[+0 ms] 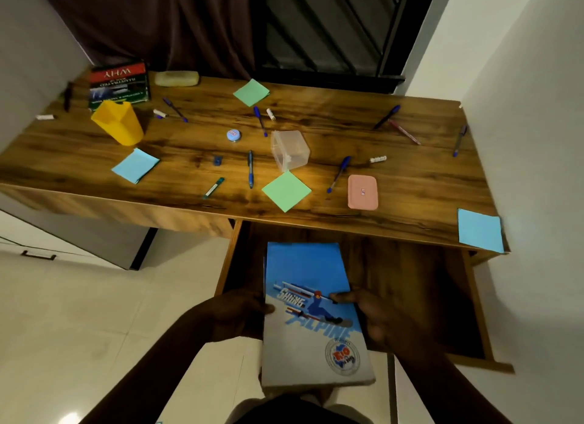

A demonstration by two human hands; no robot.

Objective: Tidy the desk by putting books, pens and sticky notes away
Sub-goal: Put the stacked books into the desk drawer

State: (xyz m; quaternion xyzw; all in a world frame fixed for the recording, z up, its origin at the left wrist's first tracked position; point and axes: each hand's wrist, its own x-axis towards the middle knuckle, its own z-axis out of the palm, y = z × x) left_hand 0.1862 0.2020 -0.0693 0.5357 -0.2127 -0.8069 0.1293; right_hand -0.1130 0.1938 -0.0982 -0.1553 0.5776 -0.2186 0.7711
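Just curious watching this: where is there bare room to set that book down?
The open drawer right of the book is bare. So is the desk between pink case and right blue notes. The middle, around the clear box, is crowded with pens.

walls: white | floor: pale tiles | curtain: dark | window: barred, dark

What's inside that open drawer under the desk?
The drawer shows bare wooden bottom on its right side. The blue book, held by the left hand and right hand, hangs over its left part and hides whatever lies beneath.
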